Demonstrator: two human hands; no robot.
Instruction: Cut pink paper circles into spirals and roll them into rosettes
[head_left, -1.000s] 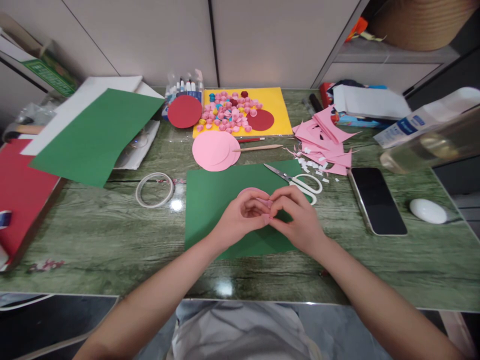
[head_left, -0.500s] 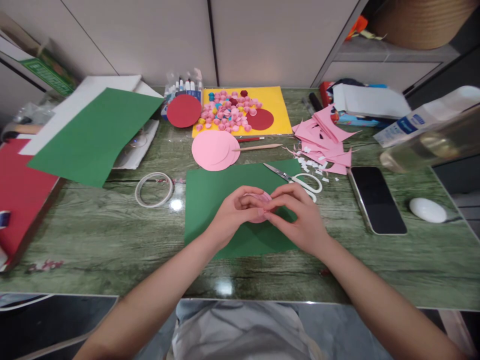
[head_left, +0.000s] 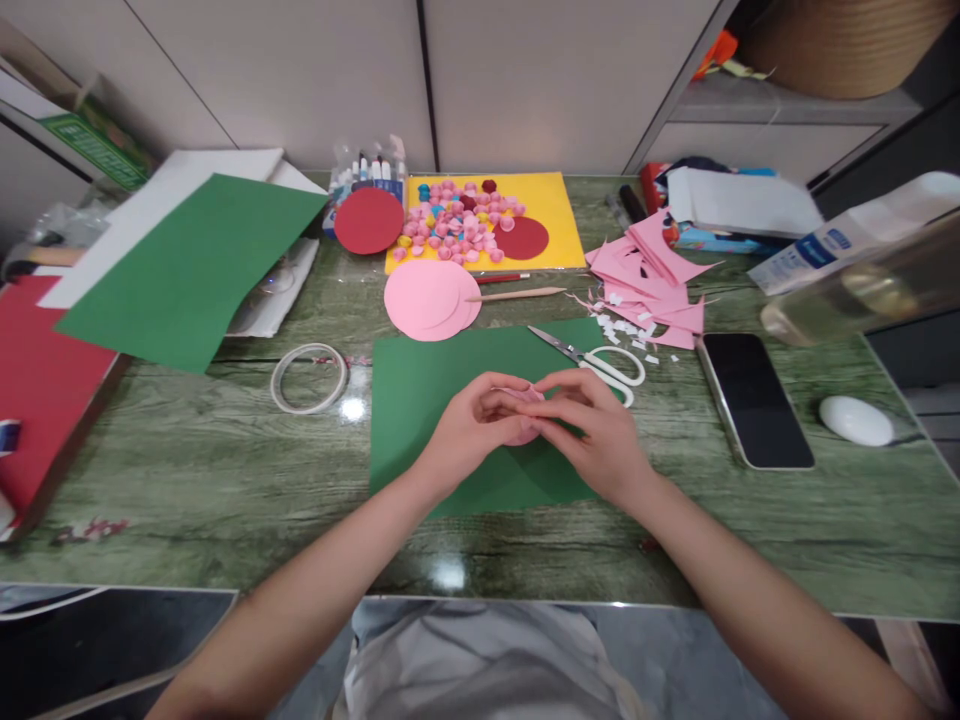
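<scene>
A green marbled table (head_left: 187,480) crowded with craft supplies: white-handled scissors (head_left: 596,362) lie near a dark phone (head_left: 752,398) and a white mouse (head_left: 855,421), well apart from a ring of tape (head_left: 309,378). Farther back, stacked pink discs (head_left: 427,298) sit beside a wooden stick (head_left: 517,294), and a yellow sheet (head_left: 559,225) carries what appear to be small rolled paper buds (head_left: 457,222). Pink offcuts (head_left: 652,275) pile at right.

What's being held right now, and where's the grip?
A small pink paper piece, pinched between the fingertips of the left hand and the right hand at its opposite edges, over the green sheet. Fingers hide most of it.
</scene>
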